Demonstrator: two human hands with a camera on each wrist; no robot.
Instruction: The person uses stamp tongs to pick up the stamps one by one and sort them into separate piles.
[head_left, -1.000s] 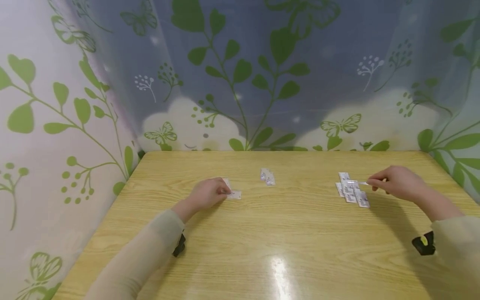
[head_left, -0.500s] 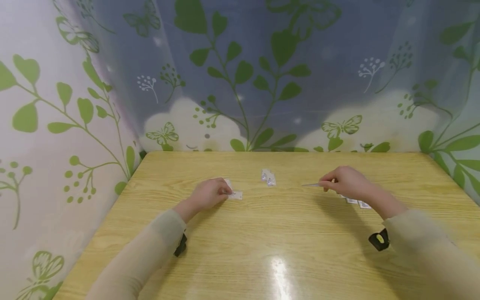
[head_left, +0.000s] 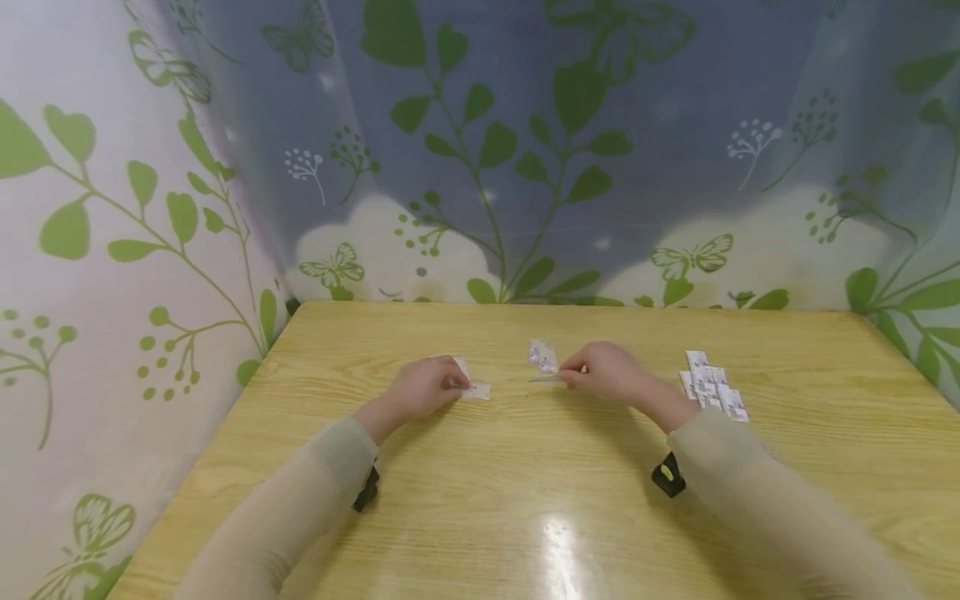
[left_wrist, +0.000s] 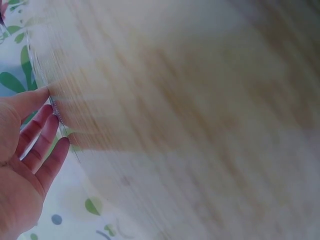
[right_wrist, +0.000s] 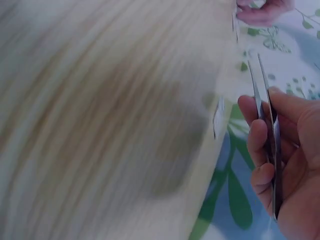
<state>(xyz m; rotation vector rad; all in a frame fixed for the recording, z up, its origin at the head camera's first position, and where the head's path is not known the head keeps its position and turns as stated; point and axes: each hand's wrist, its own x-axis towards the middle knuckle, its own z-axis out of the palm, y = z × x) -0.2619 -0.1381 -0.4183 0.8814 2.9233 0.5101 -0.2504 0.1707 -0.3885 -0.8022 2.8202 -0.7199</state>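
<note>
My right hand (head_left: 611, 372) holds a pair of metal tweezers (right_wrist: 276, 175) between thumb and curled fingers. Its two slim tips stand a little apart, with nothing visible between them, and point left over the table. Just beyond them lie a couple of small white printed pieces (head_left: 543, 357), flat and overlapping. On the left, my left hand (head_left: 423, 387) rests its fingertips at more flat white pieces (head_left: 477, 391), partly covering them. In the left wrist view, the fingers (left_wrist: 54, 162) of that hand are fairly straight and meet the tabletop.
A cluster of several white printed pieces (head_left: 708, 385) lies overlapping at the right of the wooden table (head_left: 465, 483). Behind the table's far edge hangs a leaf-patterned curtain (head_left: 480, 167), and a similar one (head_left: 180, 275) is at the left.
My right hand has swept left with the tweezers, from the right-hand cluster to beside the middle pieces. The left hand has stayed at its pieces.
</note>
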